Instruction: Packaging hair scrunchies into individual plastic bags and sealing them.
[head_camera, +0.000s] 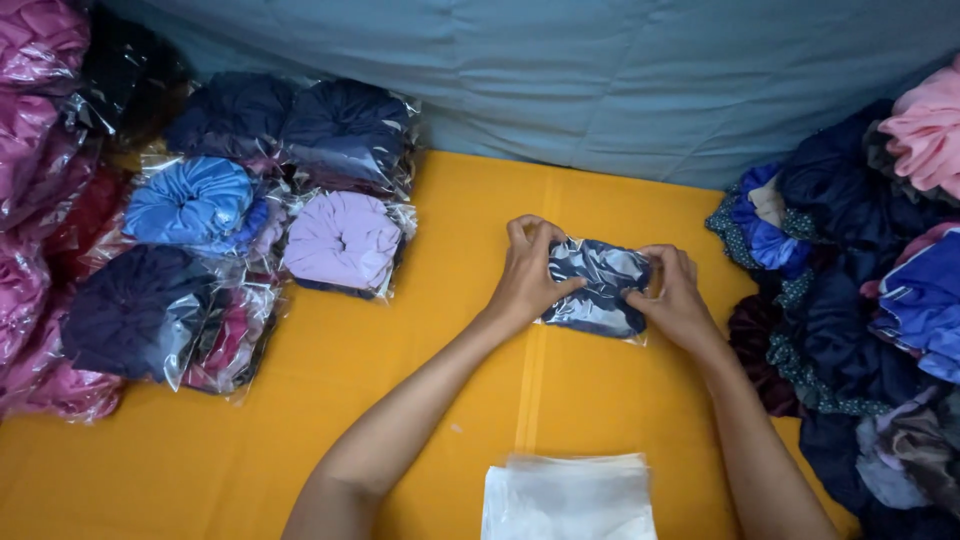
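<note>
A clear plastic bag (598, 285) with a dark navy scrunchie inside lies on the yellow cloth (330, 440) near the middle. My left hand (530, 270) grips the bag's left end, thumb pressed on top. My right hand (672, 292) pinches the bag's right end. Both hands rest on the cloth with the bag stretched between them.
Bagged scrunchies sit in a pile at the left: a lilac one (343, 240), a blue one (190, 203), navy ones (130, 310) and pink ones (35, 60). Loose unbagged scrunchies (860, 300) heap at the right. A stack of empty clear bags (568, 497) lies at the front. A grey-blue sheet (620, 80) covers the back.
</note>
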